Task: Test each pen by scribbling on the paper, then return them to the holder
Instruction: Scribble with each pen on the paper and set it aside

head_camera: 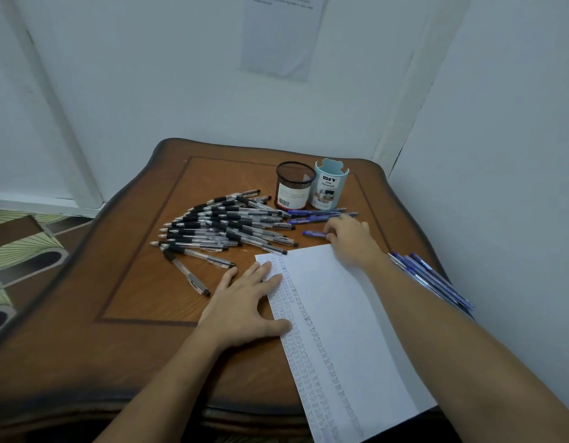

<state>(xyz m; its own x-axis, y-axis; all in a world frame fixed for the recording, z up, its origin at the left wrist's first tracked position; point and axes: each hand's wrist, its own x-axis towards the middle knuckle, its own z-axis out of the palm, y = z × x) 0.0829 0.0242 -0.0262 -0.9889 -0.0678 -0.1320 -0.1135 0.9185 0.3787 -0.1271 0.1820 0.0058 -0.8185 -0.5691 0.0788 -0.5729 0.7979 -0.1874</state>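
Wooden table (142, 282), paper (340, 314) running long-ways toward the near edge. Left hand (245, 302) lies flat on its left margin, fingers spread. Right hand (348, 233) pinches a blue pen (313, 233) lying crosswise between paper and mesh holder (294, 190), free end pointing left.

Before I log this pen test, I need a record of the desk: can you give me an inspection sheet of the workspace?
Surface: wooden table, inlaid border.
Job's things: paper scribbled along its left side; black pens heaped left of mesh holder and blue organizer, no pens sticking out; loose blue pens in front; blue bundle at right edge.
Clutter: nothing seen.
Hands: left hand flat on the paper; right hand reaches a lone blue pen, fingers curled, grip unclear.
Cables: nothing seen.
Surroundings: pale walls, wall sheet, patterned floor.
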